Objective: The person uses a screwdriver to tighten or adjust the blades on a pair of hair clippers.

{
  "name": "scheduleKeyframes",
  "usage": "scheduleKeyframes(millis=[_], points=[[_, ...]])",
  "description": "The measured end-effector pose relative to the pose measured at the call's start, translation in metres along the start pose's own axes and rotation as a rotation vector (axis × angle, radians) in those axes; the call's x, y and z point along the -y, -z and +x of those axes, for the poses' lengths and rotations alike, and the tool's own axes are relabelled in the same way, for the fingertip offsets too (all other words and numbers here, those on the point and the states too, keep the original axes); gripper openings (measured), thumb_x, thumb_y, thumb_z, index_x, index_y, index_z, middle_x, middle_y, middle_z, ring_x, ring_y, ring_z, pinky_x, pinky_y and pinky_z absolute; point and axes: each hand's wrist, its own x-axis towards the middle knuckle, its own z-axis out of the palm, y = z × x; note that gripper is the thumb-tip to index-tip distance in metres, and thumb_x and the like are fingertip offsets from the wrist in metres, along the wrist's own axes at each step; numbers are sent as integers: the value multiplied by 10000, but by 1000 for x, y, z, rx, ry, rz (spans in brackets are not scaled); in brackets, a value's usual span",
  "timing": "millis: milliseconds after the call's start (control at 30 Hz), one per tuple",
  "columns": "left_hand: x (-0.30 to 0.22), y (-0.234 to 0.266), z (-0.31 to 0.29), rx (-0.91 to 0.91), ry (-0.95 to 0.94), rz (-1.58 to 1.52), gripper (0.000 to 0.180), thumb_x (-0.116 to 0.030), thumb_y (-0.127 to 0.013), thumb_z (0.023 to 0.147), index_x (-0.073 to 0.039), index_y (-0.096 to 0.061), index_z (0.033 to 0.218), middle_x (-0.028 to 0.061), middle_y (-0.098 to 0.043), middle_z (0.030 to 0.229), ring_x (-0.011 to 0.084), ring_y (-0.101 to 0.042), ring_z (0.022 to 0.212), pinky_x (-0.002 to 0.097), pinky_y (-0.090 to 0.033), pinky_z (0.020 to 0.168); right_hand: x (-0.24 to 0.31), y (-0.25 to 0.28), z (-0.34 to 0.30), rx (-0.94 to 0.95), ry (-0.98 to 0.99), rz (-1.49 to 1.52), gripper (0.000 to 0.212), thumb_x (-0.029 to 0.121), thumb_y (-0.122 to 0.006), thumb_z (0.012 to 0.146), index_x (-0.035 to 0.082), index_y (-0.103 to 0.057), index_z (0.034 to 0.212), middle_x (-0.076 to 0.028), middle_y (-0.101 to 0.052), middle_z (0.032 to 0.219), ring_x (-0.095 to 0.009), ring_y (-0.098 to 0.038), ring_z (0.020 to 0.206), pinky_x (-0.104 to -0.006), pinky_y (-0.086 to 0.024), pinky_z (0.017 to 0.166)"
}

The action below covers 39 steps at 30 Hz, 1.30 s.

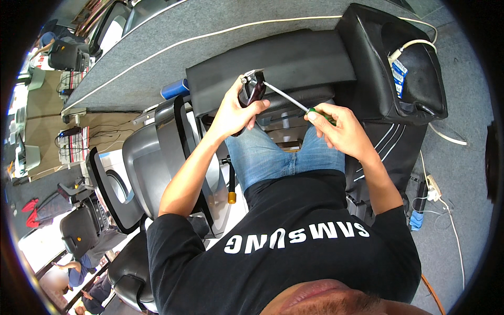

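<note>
My left hand (231, 113) is wrapped round a dark hair clipper (255, 93), its metal blade end pointing up and away from me. In my right hand (341, 130) is a screwdriver with a green handle (322, 114) and a long metal shaft (286, 96). The shaft slants up to the left, and its tip meets or nearly meets the clipper's side just below the blade; exact contact is too small to tell. Both hands are above my lap, in front of a black padded bench (273, 58).
A black padded box-like seat part (362, 52) at the right holds blue-and-white packets (398, 79) and a white cable. A blue can-like object (174, 88) lies left of the bench. Black chairs (144, 157) stand at my left, with people farther off. A power strip (433, 189) lies right.
</note>
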Motion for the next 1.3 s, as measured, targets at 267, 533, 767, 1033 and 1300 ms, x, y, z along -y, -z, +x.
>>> scheduleKeyframes(millis=[267, 533, 767, 1033, 1300], points=[[16, 23, 13, -92, 15, -595, 377, -422, -641, 1078, -85, -470, 1076, 81, -663, 816, 175, -643, 530, 343, -589, 478, -7, -29, -9, -182, 447, -232, 259, 142, -735, 1019, -23, -707, 1217, -103, -755, 934, -168, -711, 819, -312, -558, 751], [17, 24, 13, -217, -1, -613, 422, -518, -569, 1101, -115, -556, 1225, 46, -639, 910, 133, -612, 584, 298, -538, 467, -4, -39, -2, -156, 601, -429, 268, 169, -798, 947, 6, -724, 1147, -148, -772, 992, -303, -779, 825, -376, -591, 714], [14, 21, 12, -231, -30, -575, 393, -481, -581, 1106, -104, -558, 1217, 51, -636, 902, 136, -603, 567, 294, -521, 446, -6, -40, 1, -180, 639, -449, 251, 192, -802, 944, 24, -733, 1118, -140, -775, 988, -308, -776, 804, -384, -593, 689], [14, 18, 11, -239, -44, -557, 372, -462, -596, 1102, -97, -547, 1156, 60, -637, 887, 141, -606, 550, 296, -517, 434, -5, -41, 3, -178, 669, -465, 263, 196, -795, 947, 22, -736, 1135, -137, -772, 984, -308, -771, 789, -387, -596, 689], [14, 17, 12, -272, -46, -472, 377, -455, -618, 1090, -93, -513, 1101, 63, -639, 866, 139, -606, 532, 297, -522, 425, -5, -37, 2, -168, 650, -523, 302, 194, -805, 939, 19, -752, 1179, -129, -763, 964, -295, -757, 773, -383, -591, 690]])
